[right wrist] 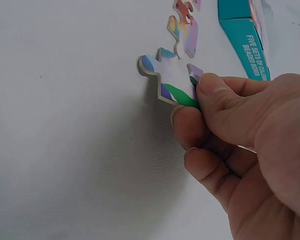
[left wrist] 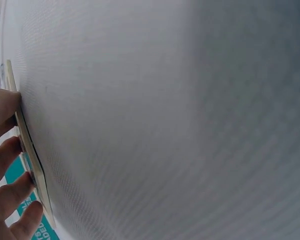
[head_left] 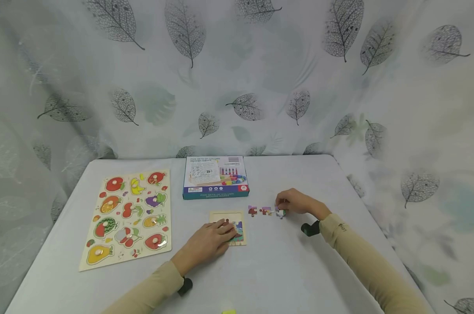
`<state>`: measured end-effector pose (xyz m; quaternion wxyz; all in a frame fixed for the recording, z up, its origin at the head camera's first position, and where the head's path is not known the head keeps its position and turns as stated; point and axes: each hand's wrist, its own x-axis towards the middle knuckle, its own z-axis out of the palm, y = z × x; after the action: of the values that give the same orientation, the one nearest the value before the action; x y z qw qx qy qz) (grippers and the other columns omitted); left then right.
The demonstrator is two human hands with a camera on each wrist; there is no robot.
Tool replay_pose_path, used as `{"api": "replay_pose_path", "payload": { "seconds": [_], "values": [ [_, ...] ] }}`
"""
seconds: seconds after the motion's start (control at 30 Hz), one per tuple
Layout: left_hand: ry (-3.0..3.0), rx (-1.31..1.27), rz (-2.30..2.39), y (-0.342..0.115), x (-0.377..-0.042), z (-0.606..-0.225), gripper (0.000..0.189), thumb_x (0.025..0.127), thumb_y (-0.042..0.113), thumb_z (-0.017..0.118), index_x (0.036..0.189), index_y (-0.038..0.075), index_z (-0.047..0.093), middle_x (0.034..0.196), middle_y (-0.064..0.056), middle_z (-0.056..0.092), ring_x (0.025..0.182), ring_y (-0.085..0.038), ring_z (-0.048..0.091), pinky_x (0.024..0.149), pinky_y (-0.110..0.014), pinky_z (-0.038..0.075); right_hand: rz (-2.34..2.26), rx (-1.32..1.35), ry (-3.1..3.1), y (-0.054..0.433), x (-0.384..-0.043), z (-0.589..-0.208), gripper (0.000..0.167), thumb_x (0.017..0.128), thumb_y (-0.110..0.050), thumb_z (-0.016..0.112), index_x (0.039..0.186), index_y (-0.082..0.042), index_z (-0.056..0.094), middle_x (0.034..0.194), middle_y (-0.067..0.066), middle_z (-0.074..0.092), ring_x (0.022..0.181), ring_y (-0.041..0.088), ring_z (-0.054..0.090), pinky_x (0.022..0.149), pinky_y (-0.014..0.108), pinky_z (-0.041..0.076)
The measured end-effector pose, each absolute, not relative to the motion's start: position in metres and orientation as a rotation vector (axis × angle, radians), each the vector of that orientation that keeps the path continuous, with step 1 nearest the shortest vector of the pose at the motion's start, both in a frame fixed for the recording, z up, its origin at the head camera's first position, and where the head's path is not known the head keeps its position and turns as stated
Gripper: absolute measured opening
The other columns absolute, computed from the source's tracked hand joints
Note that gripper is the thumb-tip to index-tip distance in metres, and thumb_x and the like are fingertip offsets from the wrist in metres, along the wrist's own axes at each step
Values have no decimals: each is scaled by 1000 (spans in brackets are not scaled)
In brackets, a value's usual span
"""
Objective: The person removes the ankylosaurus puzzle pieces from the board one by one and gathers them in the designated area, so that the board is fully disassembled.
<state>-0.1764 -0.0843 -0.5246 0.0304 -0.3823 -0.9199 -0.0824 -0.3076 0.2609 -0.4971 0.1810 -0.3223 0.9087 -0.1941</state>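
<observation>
My left hand (head_left: 211, 242) lies over a small wooden jigsaw tray (head_left: 244, 226), its fingers reaching across the picture and covering part of it. In the left wrist view, the fingertips (left wrist: 24, 185) touch the tray's edge, with the fingers spread apart. To the right, my right hand (head_left: 296, 201) pinches a jigsaw piece (right wrist: 172, 75) between thumb and forefinger. This piece is white and lilac with a green stripe and blue knob, and it is held close over the table. Two more jigsaw pieces, a purple and red one (head_left: 252, 211) and a lilac one (head_left: 266, 211), lie in a row beside it.
A flat teal and white box (head_left: 215, 194) of beads lies behind the tray. At the left is a large wooden fruit puzzle board (head_left: 139, 209) with knobbed pieces. A yellow object (head_left: 228, 312) peeks in at the front edge. Leaf-printed cloth (head_left: 237, 78) hangs behind the table.
</observation>
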Motion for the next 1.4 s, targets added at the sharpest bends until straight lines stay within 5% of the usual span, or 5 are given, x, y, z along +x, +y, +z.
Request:
{"api": "replay_pose_path", "payload": {
  "seconds": [0.6,0.97,1.4],
  "values": [
    [-2852,-1174,-256,-83,-176,-523,43,98,31,63,139,19,61,144,-1,62,137,-29,56,107,-45,51,-451,-944,2676,255,-300,-504,10,97,-2,60,99,-8,68,98,3,67,89,12,59,82,35,54],
    [-2849,-1170,-286,-83,-175,-524,44,99,31,62,141,18,60,146,-2,60,138,-29,55,107,-46,51,-320,-1023,2758,251,-291,-505,5,96,-7,63,100,-8,67,93,1,57,81,9,54,74,29,51],
    [-2812,-1193,-291,-85,-178,-525,43,95,30,68,136,18,64,142,-3,63,134,-28,57,102,-46,53,-207,-1038,2710,231,-283,-482,18,99,-15,63,114,-7,66,106,4,63,89,13,60,84,34,57]
  ]
}}
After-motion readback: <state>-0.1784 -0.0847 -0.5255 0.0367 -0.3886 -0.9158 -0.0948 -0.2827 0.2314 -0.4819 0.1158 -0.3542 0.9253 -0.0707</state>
